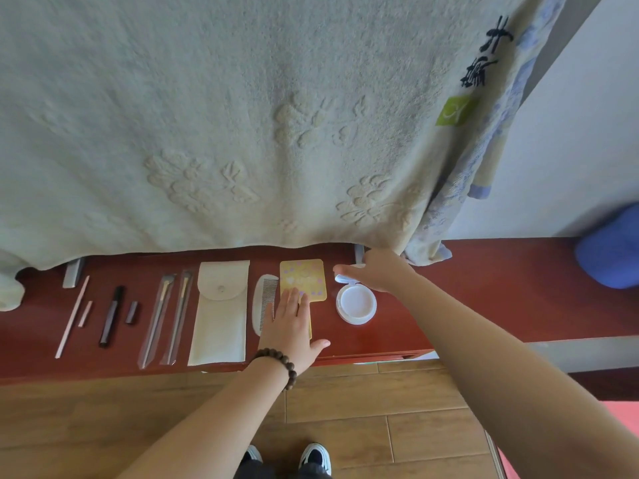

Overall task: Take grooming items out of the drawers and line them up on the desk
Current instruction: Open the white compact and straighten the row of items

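Note:
Grooming items lie in a row on the red-brown desk [484,299]. From the left: a thin pink stick [72,318], a short pink piece [85,313], a dark tube [111,316] with its cap [131,312], two wrapped brushes [166,316], a cream pouch [220,312], a white comb [262,299] and a yellow hand mirror [303,277]. My left hand [292,326] rests flat on the mirror's lower part and handle. A round white compact [356,303] stands open beside it. My right hand [380,271] holds its raised lid [342,274].
A large pale towel [242,115] hangs over the back of the desk, with a blue patterned cloth [460,188] at its right. A blue object [612,250] sits at the far right. Wooden floor and my shoes [314,458] are below the desk's front edge.

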A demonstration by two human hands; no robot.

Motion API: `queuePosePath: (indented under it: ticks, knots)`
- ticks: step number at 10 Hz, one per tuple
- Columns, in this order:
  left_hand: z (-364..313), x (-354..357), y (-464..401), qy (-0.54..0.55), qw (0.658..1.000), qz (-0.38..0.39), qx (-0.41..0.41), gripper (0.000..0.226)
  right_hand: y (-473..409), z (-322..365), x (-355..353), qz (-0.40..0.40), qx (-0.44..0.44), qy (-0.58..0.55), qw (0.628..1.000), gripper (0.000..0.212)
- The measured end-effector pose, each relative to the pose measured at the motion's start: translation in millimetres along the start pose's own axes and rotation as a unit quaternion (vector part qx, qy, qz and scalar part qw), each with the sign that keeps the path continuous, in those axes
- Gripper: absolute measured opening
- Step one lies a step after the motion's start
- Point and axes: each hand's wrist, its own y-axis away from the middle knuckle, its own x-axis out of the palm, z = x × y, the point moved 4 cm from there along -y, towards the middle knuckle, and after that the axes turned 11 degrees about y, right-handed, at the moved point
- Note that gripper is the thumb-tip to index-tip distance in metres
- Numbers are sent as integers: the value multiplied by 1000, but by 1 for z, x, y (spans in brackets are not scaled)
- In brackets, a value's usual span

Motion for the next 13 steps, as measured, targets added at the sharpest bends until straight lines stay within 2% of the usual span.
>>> queuePosePath:
  ticks: [1, 2, 3, 4, 6, 10, 13]
  knots:
    - [1, 4, 0, -5, 1000, -6, 1, 96, 23, -21, 10, -116, 2, -116, 987, 68]
    - [2, 6, 1, -11, 1000, -13, 6, 95, 55, -30, 44, -180, -11, -187, 966, 97]
    - [3, 7, 1, -12, 1000, -18, 9, 95, 64, -25, 78, -166, -23, -214, 962, 118]
    - [3, 7, 1, -15, 1000, -17, 8, 94, 61, -17, 90, -167, -26, -230, 958, 120]
    - [3, 8, 0, -9, 1000, -14, -2, 93, 56, -10, 94, -190, 5, -254, 948, 110]
    - [3, 7, 0, 3, 1000, -6, -10, 93, 43, -2, 86, -151, 20, -118, 981, 129]
    - [3, 7, 0, 1, 1000, -3, -10, 92, 40, -1, 83, -152, 13, -115, 981, 132]
